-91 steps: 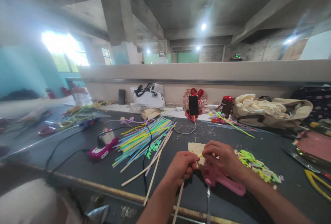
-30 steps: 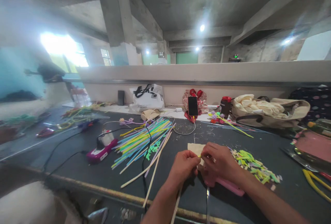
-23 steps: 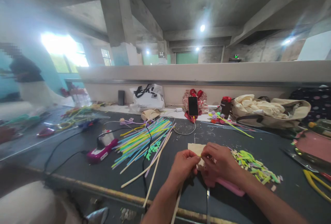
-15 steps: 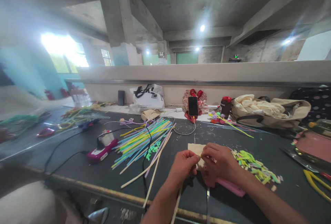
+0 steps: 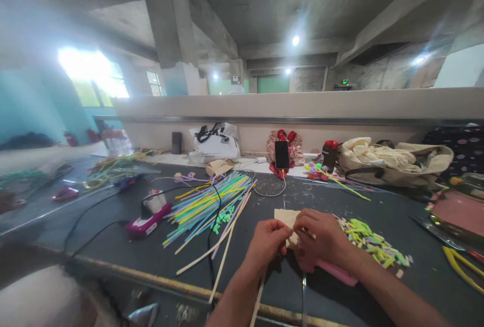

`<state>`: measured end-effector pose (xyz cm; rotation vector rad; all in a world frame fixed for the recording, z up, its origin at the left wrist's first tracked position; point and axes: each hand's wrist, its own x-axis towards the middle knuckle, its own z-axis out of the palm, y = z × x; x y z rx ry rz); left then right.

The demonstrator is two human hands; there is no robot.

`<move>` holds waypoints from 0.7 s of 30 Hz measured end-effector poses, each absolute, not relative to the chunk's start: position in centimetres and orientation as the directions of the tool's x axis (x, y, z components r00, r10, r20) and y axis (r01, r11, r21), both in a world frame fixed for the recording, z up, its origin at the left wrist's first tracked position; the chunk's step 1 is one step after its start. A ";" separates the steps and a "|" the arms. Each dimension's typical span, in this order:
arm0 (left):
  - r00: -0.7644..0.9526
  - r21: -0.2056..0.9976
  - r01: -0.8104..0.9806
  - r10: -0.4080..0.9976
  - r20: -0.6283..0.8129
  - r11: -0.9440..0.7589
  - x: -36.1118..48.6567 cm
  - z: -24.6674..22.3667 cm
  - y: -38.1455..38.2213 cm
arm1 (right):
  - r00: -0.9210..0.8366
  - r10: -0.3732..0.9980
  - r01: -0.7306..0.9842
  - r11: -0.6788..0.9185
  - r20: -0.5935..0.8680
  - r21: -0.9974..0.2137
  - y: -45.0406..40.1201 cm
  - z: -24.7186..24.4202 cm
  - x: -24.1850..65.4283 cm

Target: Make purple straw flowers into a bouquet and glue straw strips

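My left hand is closed in a pinch, its fingertips meeting those of my right hand. A pale strip runs down from under my left hand past the table edge. What is between the fingertips is too small to make out. Behind and beneath the hands lies a cream cloth square. A pink tool, perhaps a glue gun, lies under my right hand and wrist, partly hidden. To the right of my right hand is a pile of short green, yellow and purple pieces.
Long coloured strips fan out at left of centre beside a magenta power strip with black cables. A phone, bottle and bags stand along the back. Yellow-handled scissors and a pink tray are at right.
Both hands stay pinched together in nearly the same place, with only slight finger movement. A yellow bit seen between the fingertips earlier is no longer distinct.
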<state>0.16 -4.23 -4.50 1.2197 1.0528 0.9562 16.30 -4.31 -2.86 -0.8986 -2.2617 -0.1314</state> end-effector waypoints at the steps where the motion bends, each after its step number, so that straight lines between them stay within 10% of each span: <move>1: 0.252 0.993 -0.022 0.962 -0.107 0.116 0.2 -4.5 -4.2 | -0.517 0.571 0.637 0.754 0.638 -0.160 -4.3 -2.8 16.3; 15: 0.434 0.931 -0.246 0.890 -0.144 0.270 -0.9 -3.9 -4.2 | -0.232 0.874 0.482 0.485 0.428 -0.730 -5.1 -1.2 16.5; 21: 0.461 0.919 -0.266 0.875 -0.145 0.292 -1.0 -4.0 -4.0 | -0.286 0.853 0.414 0.520 0.436 -0.747 -5.4 -1.4 15.6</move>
